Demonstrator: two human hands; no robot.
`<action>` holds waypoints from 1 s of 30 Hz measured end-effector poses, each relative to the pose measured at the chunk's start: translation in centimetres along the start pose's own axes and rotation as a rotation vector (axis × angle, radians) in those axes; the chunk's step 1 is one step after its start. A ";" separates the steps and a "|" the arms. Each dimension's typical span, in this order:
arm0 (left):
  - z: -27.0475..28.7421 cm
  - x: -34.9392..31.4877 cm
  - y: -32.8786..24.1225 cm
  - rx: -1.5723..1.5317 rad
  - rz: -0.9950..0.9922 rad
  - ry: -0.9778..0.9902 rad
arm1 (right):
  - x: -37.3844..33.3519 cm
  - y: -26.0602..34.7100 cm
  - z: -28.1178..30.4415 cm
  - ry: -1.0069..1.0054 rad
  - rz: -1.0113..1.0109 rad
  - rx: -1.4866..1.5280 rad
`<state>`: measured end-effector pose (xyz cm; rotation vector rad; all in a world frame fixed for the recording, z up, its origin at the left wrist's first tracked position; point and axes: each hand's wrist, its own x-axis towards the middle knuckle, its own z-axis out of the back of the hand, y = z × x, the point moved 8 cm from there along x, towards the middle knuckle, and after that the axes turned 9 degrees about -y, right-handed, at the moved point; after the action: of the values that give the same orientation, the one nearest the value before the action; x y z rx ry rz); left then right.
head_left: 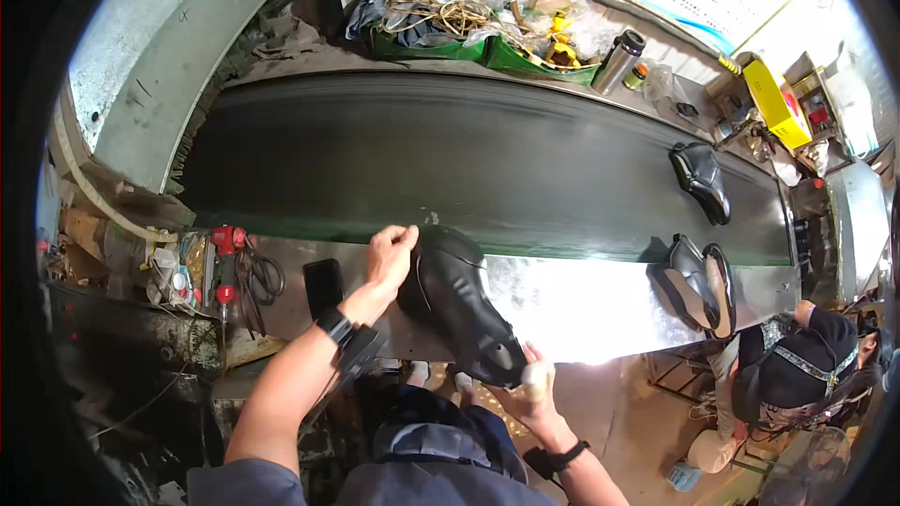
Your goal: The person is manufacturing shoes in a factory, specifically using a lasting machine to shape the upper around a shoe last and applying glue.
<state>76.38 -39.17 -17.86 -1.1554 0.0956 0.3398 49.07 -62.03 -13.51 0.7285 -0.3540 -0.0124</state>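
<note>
Shoe, black and smooth, was above the metal ledge. The right hand gripped its near end; the left hand, narrow and curled, was at its far left side, though a pinch there could not be confirmed. Good work likely called for a firm near grip and light left pressure, sparing the surface.

From here I see a metal worktop carrying a flat black device, scissors and, rightward, two black shoes; the dark belt beyond bears another black shoe.
</note>
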 end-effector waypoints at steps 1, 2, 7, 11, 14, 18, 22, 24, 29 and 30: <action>0.1 0.9 0.5 0.055 -0.001 -0.049 | 1.7 0.1 -0.6 -0.080 -0.123 0.270; 0.4 1.6 1.1 0.110 -0.002 -0.100 | 3.3 -0.2 -1.0 -0.156 -0.246 0.541; -0.9 0.2 1.9 0.217 -0.079 -0.219 | 2.2 -3.3 -4.6 0.072 -0.190 0.569; -0.2 -4.1 5.8 0.153 0.140 -0.091 | -0.8 -3.8 -1.3 0.195 -0.387 0.847; -0.9 -6.5 5.6 0.085 0.249 -0.020 | -2.4 -4.3 -0.1 0.330 -0.351 0.660; -3.8 -8.7 -0.3 0.645 0.038 0.046 | -4.3 -5.5 -1.3 0.365 -0.298 0.646; -4.4 -7.1 1.7 0.574 0.037 -0.020 | -5.9 -8.7 -3.8 0.383 -0.406 0.727; -3.7 -6.6 2.7 0.543 0.008 -0.129 | -5.9 -9.1 -4.6 0.386 -0.378 0.733; 0.0 -7.0 4.0 0.127 0.175 -0.113 | -3.0 -3.8 -2.4 0.487 -0.134 0.534; 1.3 -7.5 3.6 0.034 0.192 -0.106 | -2.0 -1.6 -1.2 0.559 -0.140 0.602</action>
<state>68.02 -38.31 -18.66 -1.0954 0.1193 0.5661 47.73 -62.16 -16.02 1.3082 0.2472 0.1696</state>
